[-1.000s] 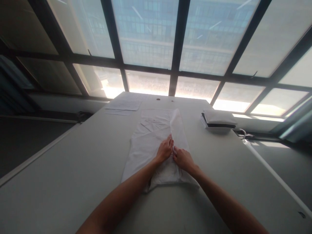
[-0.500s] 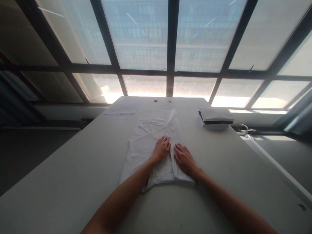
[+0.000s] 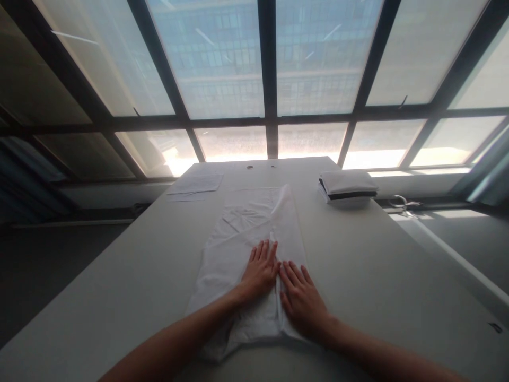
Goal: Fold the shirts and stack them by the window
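Observation:
A white garment [image 3: 242, 233] lies spread lengthwise on a pale table [image 3: 139, 254], its right side folded over toward the middle. My left hand [image 3: 260, 270] rests flat on the cloth near its middle, fingers stretched out. My right hand [image 3: 302, 302] lies flat beside it on the folded-over flap, fingers also extended. The two hands nearly touch along the fold edge. Neither hand grips anything.
A stack of folded clothes [image 3: 347, 187], white with a dark layer, sits at the table's far right. Sheets of paper [image 3: 194, 184] lie at the far left. Two small round items [image 3: 249, 166] sit near the far edge. Large windows rise behind the table.
Both hands went from pinching the fold edge to lying flat on the cloth, and they have slid back toward me along the fold.

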### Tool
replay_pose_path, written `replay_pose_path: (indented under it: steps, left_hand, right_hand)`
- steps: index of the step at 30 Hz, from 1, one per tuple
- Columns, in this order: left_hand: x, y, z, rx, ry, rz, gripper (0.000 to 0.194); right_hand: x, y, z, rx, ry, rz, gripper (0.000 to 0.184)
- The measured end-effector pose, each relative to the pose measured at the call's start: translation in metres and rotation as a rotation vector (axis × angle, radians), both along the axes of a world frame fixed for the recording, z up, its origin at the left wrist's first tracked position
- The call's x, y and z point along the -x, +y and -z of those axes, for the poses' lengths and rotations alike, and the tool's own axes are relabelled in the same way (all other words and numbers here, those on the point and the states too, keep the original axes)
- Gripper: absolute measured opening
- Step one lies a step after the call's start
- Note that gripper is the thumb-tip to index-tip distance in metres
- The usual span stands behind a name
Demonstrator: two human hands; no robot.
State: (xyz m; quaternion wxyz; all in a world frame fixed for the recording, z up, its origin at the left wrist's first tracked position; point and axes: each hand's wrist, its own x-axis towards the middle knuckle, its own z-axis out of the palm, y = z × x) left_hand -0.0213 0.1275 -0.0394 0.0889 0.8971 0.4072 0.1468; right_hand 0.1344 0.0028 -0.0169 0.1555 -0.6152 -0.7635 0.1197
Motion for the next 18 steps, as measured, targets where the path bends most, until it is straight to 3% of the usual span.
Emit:
replay_pose_path:
  steps: [2, 5, 8, 12, 14, 18]
  left_hand:
    - [0.004, 0.008, -0.002, 0.066, -0.08, 0.042, 0.064]
    - [-0.005, 0.048, -0.016, 0.275, -0.344, 0.025, 0.063]
    - [-0.027, 0.102, -0.038, 0.655, -0.63, -0.036, 0.058]
    - [-0.056, 0.159, -0.062, 1.112, -0.703, -0.027, 0.046]
    - [-0.069, 0.18, -0.066, 1.161, -0.699, -0.062, 0.041]
    - [-0.096, 0.215, -0.059, 0.944, -0.741, -0.207, 0.039]
  right_hand:
    - [0.003, -0.009, 0.002, 0.01, 0.019, 0.005, 0.061]
    - [0.004, -0.012, 0.001, 0.025, 0.04, 0.017, 0.06]
    - [0.003, -0.01, -0.001, 0.028, 0.055, 0.018, 0.06]
    - [0.004, -0.009, 0.0, 0.02, 0.052, 0.022, 0.061]
    - [0.004, -0.008, 0.001, 0.012, 0.049, 0.023, 0.061]
    - [0.004, -0.007, 0.002, 0.007, 0.062, 0.015, 0.061]
